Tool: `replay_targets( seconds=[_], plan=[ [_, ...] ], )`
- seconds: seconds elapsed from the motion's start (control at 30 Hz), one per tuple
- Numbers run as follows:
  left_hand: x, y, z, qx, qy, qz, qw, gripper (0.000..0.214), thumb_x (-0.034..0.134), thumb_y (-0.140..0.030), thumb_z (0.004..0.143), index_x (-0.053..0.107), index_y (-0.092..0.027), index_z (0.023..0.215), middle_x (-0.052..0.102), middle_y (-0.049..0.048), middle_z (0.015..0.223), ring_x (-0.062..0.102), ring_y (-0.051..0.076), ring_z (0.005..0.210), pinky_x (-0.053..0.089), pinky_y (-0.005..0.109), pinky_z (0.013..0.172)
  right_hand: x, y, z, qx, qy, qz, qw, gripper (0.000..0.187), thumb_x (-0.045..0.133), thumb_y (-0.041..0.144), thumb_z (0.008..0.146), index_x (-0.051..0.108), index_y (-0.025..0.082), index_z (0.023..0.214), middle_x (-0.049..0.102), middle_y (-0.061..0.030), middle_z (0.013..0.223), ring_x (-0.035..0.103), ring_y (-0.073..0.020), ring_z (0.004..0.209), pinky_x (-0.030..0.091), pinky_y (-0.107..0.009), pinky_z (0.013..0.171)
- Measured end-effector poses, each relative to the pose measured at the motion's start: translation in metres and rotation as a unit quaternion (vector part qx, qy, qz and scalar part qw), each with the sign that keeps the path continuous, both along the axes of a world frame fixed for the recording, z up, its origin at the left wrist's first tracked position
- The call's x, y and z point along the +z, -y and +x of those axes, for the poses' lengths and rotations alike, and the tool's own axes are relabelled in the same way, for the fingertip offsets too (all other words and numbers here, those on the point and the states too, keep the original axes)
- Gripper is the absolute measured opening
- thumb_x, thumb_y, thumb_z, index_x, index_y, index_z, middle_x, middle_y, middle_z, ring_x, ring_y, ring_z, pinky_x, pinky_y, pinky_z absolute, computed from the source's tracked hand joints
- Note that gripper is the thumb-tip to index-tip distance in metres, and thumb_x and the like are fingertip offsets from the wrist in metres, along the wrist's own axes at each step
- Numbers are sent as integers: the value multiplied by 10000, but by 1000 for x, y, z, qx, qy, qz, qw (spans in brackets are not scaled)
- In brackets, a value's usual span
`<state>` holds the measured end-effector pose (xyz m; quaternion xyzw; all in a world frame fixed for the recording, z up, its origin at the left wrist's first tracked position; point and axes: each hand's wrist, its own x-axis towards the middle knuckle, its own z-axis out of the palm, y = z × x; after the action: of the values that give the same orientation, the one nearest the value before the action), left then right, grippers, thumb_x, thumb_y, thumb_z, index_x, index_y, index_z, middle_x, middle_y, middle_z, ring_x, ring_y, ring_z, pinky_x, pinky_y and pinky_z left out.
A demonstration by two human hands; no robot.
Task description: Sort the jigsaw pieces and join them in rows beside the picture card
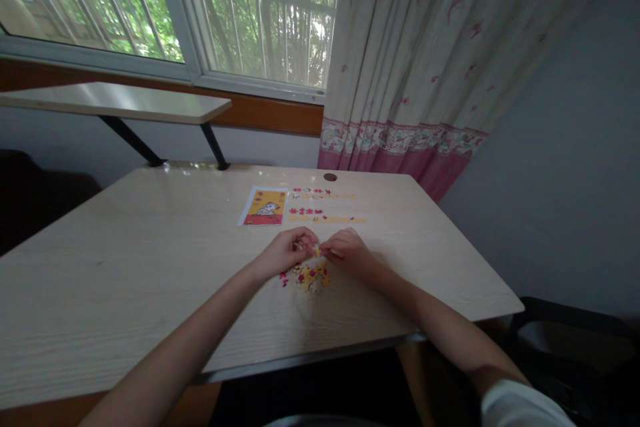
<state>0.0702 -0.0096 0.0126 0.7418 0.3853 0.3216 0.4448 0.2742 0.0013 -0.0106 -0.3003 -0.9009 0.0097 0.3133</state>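
My left hand (pixel 287 251) and my right hand (pixel 346 250) meet over the middle of a pale wooden desk (pixel 125 267). Both have their fingers curled, pinching small yellow jigsaw pieces (pixel 317 251) between them. Just below the hands lies a loose heap of yellow and red puzzle pieces (pixel 307 276). Farther back lies a reference picture card (pixel 264 207) with a white animal on yellow and red. To its right are two joined rows of pieces (pixel 325 207).
A round cable hole (pixel 330 177) sits near the desk's far edge. A narrow shelf on black brackets (pixel 115 101) hangs under the window at the back left. A patterned curtain (pixel 425 60) hangs at the back right. The desk's right edge drops off near a dark chair (pixel 575 340).
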Motion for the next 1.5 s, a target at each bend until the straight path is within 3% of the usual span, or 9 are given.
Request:
replay_targets(
  seconds=[0.17, 0.43, 0.63, 0.77, 0.9, 1.23, 1.37, 1.5],
  plan=[
    [0, -1, 0, 6, 40, -72, 997, 186, 589, -240, 694, 523, -157, 848, 546, -36, 633, 479, 78, 538, 378, 201, 515, 3, 7, -6, -22, 1, 17, 1000, 141, 525, 277, 843, 641, 216, 793, 676, -12, 744, 576, -136, 711, 337, -292, 710],
    [-5, -5, -1, 9, 55, -75, 996, 218, 596, -245, 700, 515, -154, 881, 559, -38, 625, 485, 76, 519, 375, 201, 509, 8, 10, -4, -1, -2, 28, 1000, 162, 509, 293, 864, 640, 210, 816, 674, -11, 743, 562, -130, 701, 335, -287, 699],
    [2, -6, -6, 46, 20, -10, 999, 241, 537, -231, 762, 516, -151, 988, 614, 29, 792, 552, 121, 677, 432, 248, 615, 8, -4, 8, -59, -65, 56, 995, 199, 512, 336, 867, 671, 228, 816, 670, -25, 744, 567, -138, 718, 353, -305, 734],
    [4, -12, -18, 107, -62, 61, 990, 206, 485, -277, 807, 571, -140, 935, 597, 25, 726, 508, 125, 617, 385, 242, 558, 11, -20, 25, -139, -173, 54, 974, 202, 531, 337, 857, 689, 224, 803, 669, -43, 764, 581, -153, 730, 393, -311, 738],
    [4, -16, -31, 89, -170, 124, 973, 208, 453, -275, 819, 615, -147, 845, 596, 16, 667, 487, 129, 579, 347, 235, 525, 10, -28, 35, -167, -200, 31, 965, 197, 545, 351, 844, 700, 232, 820, 663, -46, 769, 579, -157, 709, 417, -324, 742],
    [8, -15, -40, 29, -251, 173, 952, 210, 425, -225, 817, 618, -156, 768, 618, 27, 689, 518, 137, 611, 360, 233, 566, 4, -33, 39, -161, -190, 35, 968, 203, 547, 355, 844, 706, 231, 822, 660, -47, 769, 582, -160, 746, 414, -320, 743],
    [4, -16, -38, 30, -213, 148, 965, 203, 443, -228, 808, 628, -147, 795, 625, 31, 703, 519, 136, 621, 370, 236, 574, 1, -33, 38, -161, -160, 23, 974, 201, 542, 348, 847, 705, 231, 834, 653, -49, 773, 580, -163, 757, 404, -316, 744],
    [5, -11, -25, 38, -131, 104, 985, 236, 475, -312, 825, 622, -139, 888, 619, 32, 720, 497, 126, 612, 359, 231, 549, -4, -26, 25, -89, -70, 16, 993, 176, 560, 347, 838, 702, 244, 840, 651, -31, 761, 577, -144, 745, 369, -298, 748]
  ],
)
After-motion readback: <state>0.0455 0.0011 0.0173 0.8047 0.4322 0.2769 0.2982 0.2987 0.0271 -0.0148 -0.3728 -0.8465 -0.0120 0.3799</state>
